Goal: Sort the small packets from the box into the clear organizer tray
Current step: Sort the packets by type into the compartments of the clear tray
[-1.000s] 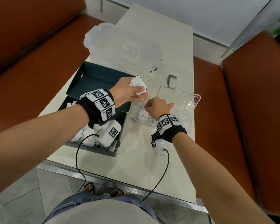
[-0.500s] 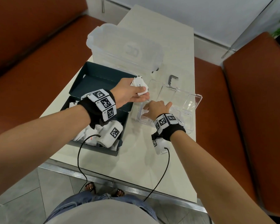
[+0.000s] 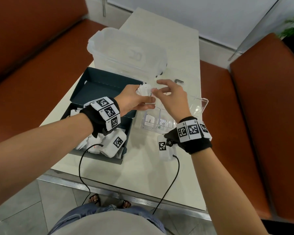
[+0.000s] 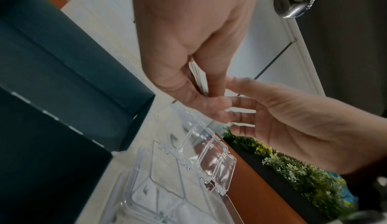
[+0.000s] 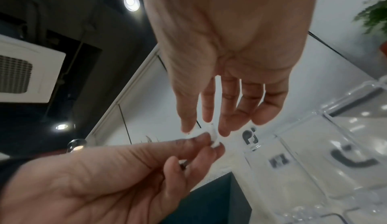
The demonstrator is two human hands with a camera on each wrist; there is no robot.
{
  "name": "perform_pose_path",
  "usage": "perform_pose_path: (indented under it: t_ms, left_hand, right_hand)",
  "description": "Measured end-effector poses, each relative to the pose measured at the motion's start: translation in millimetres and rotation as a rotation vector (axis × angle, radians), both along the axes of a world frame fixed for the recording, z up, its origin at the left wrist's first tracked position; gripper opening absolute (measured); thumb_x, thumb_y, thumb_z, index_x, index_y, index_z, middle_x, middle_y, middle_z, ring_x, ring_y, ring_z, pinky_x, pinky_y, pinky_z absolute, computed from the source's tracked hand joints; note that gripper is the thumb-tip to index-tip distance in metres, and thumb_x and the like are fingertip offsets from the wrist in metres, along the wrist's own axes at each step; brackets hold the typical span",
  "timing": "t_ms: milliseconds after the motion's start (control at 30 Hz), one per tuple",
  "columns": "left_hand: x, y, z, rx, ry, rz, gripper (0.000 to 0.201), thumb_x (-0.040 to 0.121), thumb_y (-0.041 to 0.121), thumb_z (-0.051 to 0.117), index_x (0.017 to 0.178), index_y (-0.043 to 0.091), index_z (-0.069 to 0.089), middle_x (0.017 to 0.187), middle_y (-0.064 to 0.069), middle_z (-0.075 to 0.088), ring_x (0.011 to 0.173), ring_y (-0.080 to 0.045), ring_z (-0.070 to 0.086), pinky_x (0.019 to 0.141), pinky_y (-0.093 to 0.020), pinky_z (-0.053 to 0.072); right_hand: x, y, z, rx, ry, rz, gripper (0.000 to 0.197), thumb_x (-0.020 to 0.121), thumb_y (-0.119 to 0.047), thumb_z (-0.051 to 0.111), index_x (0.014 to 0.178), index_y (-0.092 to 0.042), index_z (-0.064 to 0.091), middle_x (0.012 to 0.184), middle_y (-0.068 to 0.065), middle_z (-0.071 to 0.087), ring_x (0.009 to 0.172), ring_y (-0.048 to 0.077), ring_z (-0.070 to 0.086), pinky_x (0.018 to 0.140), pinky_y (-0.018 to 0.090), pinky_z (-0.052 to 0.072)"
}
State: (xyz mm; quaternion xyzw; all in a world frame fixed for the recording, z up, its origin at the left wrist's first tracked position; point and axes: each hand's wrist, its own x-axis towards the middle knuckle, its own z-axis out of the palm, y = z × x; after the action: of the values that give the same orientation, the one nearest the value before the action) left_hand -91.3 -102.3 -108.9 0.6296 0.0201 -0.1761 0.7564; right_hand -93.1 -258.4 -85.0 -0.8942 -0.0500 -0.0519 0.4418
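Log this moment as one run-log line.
left hand: holds stack of small white packets | right hand: fingers reaching the stack, grip unclear | clear plastic organizer tray: two packets inside
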Motion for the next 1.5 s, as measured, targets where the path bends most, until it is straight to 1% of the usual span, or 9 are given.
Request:
perform_pose_path:
  t_ms: [167,267,333,533,667,900,1100,1267,1500]
  left_hand:
    - [-7,-11,7,-0.019,-0.018,-0.107,0.024,0.088,0.011,0.069,0.112,0.012,0.064,0.100,-0.008,0.074,0.091,-0.023,0.073,0.065,-0.022,0.057]
    - [-8,-14,8,-0.056,0.039,-0.078,0.024,0.100,0.013,0.050,0.121,0.010,0.061,0.097,-0.007,0.071,0.093,-0.027,0.072,0.070,-0.029,0.060]
    - [-7,-15,8,-0.030,0.033,-0.053,0.027,0.103,0.014,0.045,0.126,0.010,0.057,0.104,-0.011,0.070,0.093,-0.027,0.073,0.074,-0.032,0.061]
    - [-5,-13,7,0.065,-0.041,0.013,0.027,0.098,0.012,0.056,0.125,0.008,0.057,0.114,-0.012,0.069,0.089,-0.023,0.073,0.073,-0.029,0.061]
    - [-4,-11,7,0.089,-0.083,0.030,0.033,0.093,0.008,0.063,0.125,0.007,0.058,0.112,-0.012,0.070,0.089,-0.025,0.073,0.070,-0.028,0.061]
    - [-2,-15,7,0.026,-0.113,0.048,0.032,0.090,0.007,0.067,0.121,0.006,0.060,0.107,-0.013,0.071,0.087,-0.022,0.073,0.065,-0.024,0.059]
    - [-3,-16,7,0.002,-0.090,0.006,0.031,0.088,0.012,0.069,0.118,0.007,0.063,0.104,-0.014,0.073,0.088,-0.025,0.073,0.068,-0.026,0.060]
    - [-3,-20,9,0.016,-0.094,-0.004,0.029,0.086,0.013,0.071,0.114,0.009,0.064,0.101,-0.015,0.073,0.083,-0.024,0.074,0.065,-0.024,0.059]
    - [-5,-22,10,0.049,-0.079,0.014,0.034,0.091,0.018,0.066,0.123,0.008,0.061,0.104,-0.013,0.072,0.085,-0.025,0.074,0.064,-0.025,0.059]
  right_hand:
    - [2,-11,-2,-0.051,-0.012,-0.021,0.021,0.080,-0.026,0.074,0.101,-0.021,0.072,0.079,-0.002,0.063,0.070,0.005,0.056,0.066,0.006,0.039]
    - [0,-19,-3,0.015,0.010,-0.047,0.019,0.081,-0.023,0.075,0.100,-0.020,0.072,0.083,0.005,0.069,0.074,0.014,0.063,0.076,0.018,0.048]
    - [0,-23,-3,0.070,0.027,-0.061,0.015,0.082,-0.020,0.073,0.097,-0.020,0.072,0.078,0.004,0.070,0.069,0.014,0.065,0.076,0.027,0.052]
    - [-2,-35,2,0.207,0.060,-0.096,0.014,0.088,-0.011,0.066,0.100,-0.016,0.072,0.074,0.003,0.067,0.057,0.006,0.061,0.063,0.023,0.052]
    - [-3,-36,9,0.353,0.121,-0.042,0.016,0.088,-0.008,0.067,0.103,-0.013,0.071,0.078,0.010,0.067,0.060,0.008,0.061,0.065,0.021,0.054]
    - [-1,-34,6,0.248,0.130,-0.046,0.020,0.084,-0.009,0.071,0.103,-0.010,0.072,0.069,0.001,0.066,0.062,0.011,0.062,0.067,0.024,0.053]
    - [-1,-35,5,0.186,0.077,-0.057,0.018,0.079,-0.014,0.077,0.097,-0.014,0.071,0.067,0.006,0.070,0.061,0.013,0.066,0.066,0.024,0.055]
    - [0,-33,4,0.150,0.082,-0.083,0.017,0.079,-0.019,0.077,0.095,-0.017,0.071,0.060,0.002,0.067,0.056,0.010,0.065,0.063,0.024,0.055]
    - [-2,-40,7,0.199,0.201,-0.053,0.014,0.078,-0.019,0.078,0.084,-0.016,0.066,0.076,0.003,0.071,0.062,0.011,0.066,0.060,0.023,0.051]
